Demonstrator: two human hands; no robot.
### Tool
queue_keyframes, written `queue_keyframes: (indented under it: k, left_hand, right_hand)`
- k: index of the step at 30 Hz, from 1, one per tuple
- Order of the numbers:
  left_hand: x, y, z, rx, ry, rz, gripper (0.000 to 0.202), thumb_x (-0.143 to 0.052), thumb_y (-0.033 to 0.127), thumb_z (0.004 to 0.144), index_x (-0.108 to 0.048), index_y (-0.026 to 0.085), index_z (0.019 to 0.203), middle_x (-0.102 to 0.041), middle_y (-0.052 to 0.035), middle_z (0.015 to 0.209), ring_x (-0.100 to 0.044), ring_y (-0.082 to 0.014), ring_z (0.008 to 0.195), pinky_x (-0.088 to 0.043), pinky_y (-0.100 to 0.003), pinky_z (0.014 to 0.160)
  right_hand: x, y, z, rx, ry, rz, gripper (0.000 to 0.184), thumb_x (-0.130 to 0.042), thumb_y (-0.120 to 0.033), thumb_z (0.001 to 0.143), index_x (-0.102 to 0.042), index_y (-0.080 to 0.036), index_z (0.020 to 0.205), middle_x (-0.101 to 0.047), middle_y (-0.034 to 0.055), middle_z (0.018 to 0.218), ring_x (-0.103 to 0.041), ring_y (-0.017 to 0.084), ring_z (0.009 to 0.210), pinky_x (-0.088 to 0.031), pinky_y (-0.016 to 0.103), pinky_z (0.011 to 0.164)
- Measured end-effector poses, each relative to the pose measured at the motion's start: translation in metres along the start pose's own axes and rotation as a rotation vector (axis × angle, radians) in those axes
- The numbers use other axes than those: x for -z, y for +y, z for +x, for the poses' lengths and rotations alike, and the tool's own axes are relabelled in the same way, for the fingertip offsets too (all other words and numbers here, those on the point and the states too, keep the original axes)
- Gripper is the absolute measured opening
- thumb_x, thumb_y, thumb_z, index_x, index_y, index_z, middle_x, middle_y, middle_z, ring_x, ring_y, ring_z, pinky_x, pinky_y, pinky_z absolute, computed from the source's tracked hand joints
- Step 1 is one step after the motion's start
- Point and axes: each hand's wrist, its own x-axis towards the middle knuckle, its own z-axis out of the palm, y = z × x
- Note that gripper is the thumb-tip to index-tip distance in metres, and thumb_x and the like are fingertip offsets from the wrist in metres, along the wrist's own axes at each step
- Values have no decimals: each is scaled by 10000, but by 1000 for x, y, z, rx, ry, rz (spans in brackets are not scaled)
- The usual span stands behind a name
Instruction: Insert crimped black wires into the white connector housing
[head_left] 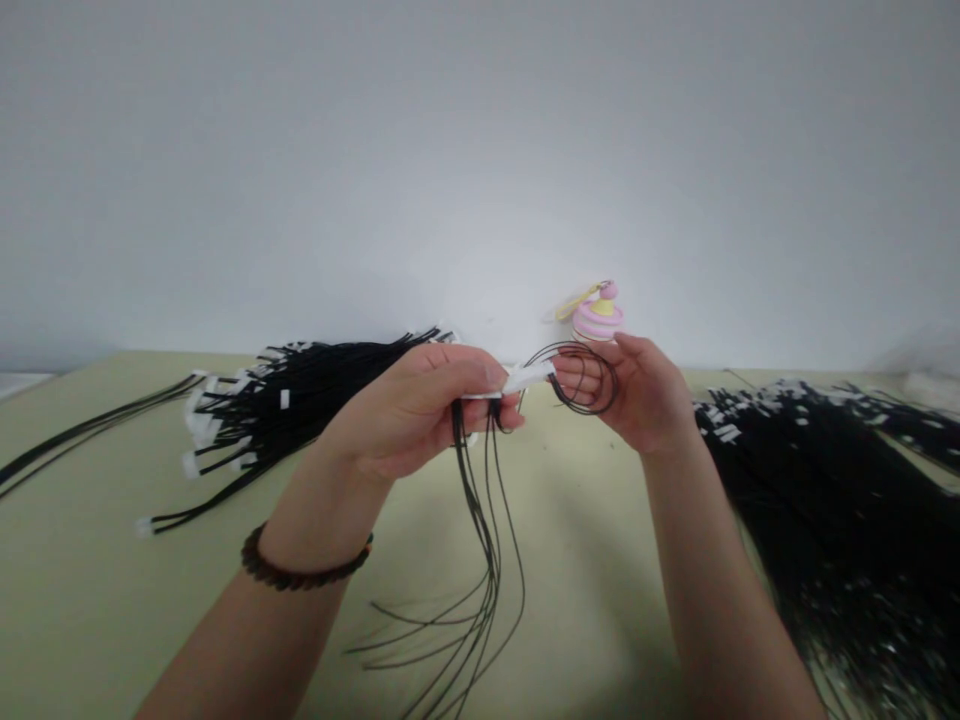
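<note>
Your left hand [420,410] and right hand [637,395] are bare, forearms unsleeved; dark brown beaded bracelet [300,570] rings your left wrist.

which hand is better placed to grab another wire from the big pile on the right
Right, probably: the right hand is beside the big wire pile, while the left hand pinches the held wires.

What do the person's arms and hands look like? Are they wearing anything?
Both forearms are bare, with no sleeves in view. The left wrist wears a dark brown beaded bracelet. The left hand and right hand have no gloves, and no rings show. Fingernails look short and unpainted.
</note>
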Motion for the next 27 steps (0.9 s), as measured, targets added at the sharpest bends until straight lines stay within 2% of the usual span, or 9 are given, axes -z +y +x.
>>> queue_keyframes:
  k: [3,7,9,11,13,15,19,22,27]
  left_hand:
    - [-6,-1,-1,31,-12,-60,251,-672,200,664,-553,128,455,-469,14,454,-523,-95,509,-539,-386,784]
    - [-7,-5,2,-10,74,0,238,-660,201,695,-581,132,481,-488,16,461,-550,-90,535,-522,-364,838]
    - [-4,-6,4,-52,129,50,209,-644,203,715,-610,132,522,-542,6,507,-557,-81,556,-511,-330,846]
    - [-2,-7,6,-89,162,69,204,-633,214,725,-615,132,540,-565,3,536,-556,-76,568,-509,-302,827]
    - [-1,-7,7,-109,188,53,209,-639,215,717,-600,131,531,-542,15,519,-550,-76,563,-510,-283,799]
    - [-1,-7,9,-119,222,26,209,-649,209,703,-584,130,520,-513,26,502,-551,-78,561,-508,-273,783]
    - [-1,-6,11,-120,278,10,191,-631,181,684,-568,131,511,-506,23,501,-557,-81,558,-497,-207,671]
    - [0,-6,12,-127,289,12,219,-616,180,686,-542,134,486,-485,27,486,-539,-76,529,-469,-177,583]
    - [0,-7,13,-136,287,-6,251,-608,187,698,-517,141,470,-469,23,487,-542,-82,536,-452,-174,542]
  right_hand:
    - [-3,0,-1,28,26,-23,375,-392,-389,855,-638,-109,893,-711,105,830,-686,160,741,-558,263,690]
    - [-5,6,1,141,160,-204,225,-533,-335,811,-563,-143,923,-681,61,812,-660,134,702,-538,252,656]
    - [-6,8,1,288,339,-387,233,-576,-357,790,-521,-172,922,-634,16,764,-619,116,657,-504,230,585]
    - [-11,10,-4,523,523,-540,202,-592,-348,781,-495,-196,871,-538,-34,666,-525,85,561,-416,189,488]
    - [-23,9,-14,762,604,-591,146,-572,-309,795,-469,-208,772,-407,-65,563,-389,65,460,-304,182,419]
    - [-40,8,-28,876,541,-613,186,-535,-284,820,-448,-209,674,-330,-69,501,-305,61,413,-246,199,395]
    - [-67,10,-49,704,175,-920,120,-590,-234,778,-563,-182,674,-500,-39,518,-425,59,434,-327,190,412]
    - [-71,16,-49,607,24,-986,43,-592,-186,759,-614,-184,796,-624,-29,659,-542,61,511,-404,171,476]
    - [-65,23,-39,519,-66,-958,60,-556,-195,802,-612,-172,806,-629,-24,696,-553,59,554,-426,173,531]
